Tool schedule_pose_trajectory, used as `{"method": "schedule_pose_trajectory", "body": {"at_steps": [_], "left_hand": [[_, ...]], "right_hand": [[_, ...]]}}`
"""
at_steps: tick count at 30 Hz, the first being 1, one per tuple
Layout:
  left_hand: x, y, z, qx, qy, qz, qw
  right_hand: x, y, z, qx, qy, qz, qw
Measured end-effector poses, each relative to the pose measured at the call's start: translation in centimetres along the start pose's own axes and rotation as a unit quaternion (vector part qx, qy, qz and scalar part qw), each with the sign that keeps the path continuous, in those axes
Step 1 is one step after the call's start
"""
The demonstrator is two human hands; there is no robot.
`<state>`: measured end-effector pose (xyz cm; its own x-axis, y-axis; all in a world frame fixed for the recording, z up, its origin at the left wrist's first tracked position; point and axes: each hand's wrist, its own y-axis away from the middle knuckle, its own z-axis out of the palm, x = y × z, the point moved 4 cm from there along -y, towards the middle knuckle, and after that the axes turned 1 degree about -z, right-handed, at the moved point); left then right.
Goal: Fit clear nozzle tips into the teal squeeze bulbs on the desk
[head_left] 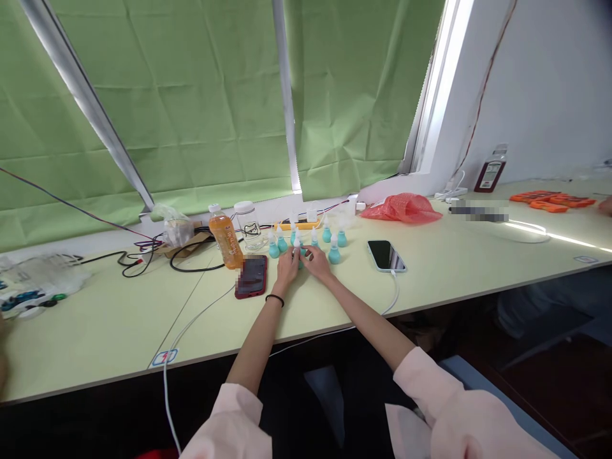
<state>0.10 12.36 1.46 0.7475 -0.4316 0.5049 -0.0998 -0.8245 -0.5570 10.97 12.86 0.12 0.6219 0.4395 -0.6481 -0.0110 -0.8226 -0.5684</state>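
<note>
Both of my hands are together at the middle of the table, around a small teal squeeze bulb with a white nozzle (297,244). My left hand (287,265) is closed on it, fingers near the nozzle. My right hand (317,262) meets it from the other side, its fingers curled in against the bulb; the fingertips are partly hidden. Similar bulbs stand upright close about: one (334,255) just right of my right hand, one (273,249) left of my left hand, and several more behind.
A dark red phone (252,276) and an orange drink bottle (224,237) are to the left, beside a clear jar (249,226). On the right lie a charging phone (386,255) and a red plastic bag (404,209). A white cable (191,322) crosses the table's front edge.
</note>
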Motion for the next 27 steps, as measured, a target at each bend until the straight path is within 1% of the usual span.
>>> {"method": "schedule_pose_trajectory", "body": {"at_steps": [5, 13, 22, 27], "left_hand": [[0.13, -0.19, -0.09, 0.013, 0.000, 0.008, 1.000], [0.13, -0.30, -0.46, 0.049, 0.015, 0.014, 0.999], [0.52, -0.35, -0.52, 0.060, 0.062, 0.036, 0.996], [0.61, -0.43, -0.60, 0.066, 0.059, 0.045, 0.995]], "right_hand": [[0.23, -0.14, 0.34, -0.001, -0.028, -0.006, 1.000], [0.54, -0.01, 0.15, 0.021, -0.032, -0.006, 0.999], [0.47, -0.06, 0.13, 0.048, -0.021, -0.002, 0.999], [0.52, -0.17, 0.04, 0.062, -0.011, 0.000, 0.998]]}}
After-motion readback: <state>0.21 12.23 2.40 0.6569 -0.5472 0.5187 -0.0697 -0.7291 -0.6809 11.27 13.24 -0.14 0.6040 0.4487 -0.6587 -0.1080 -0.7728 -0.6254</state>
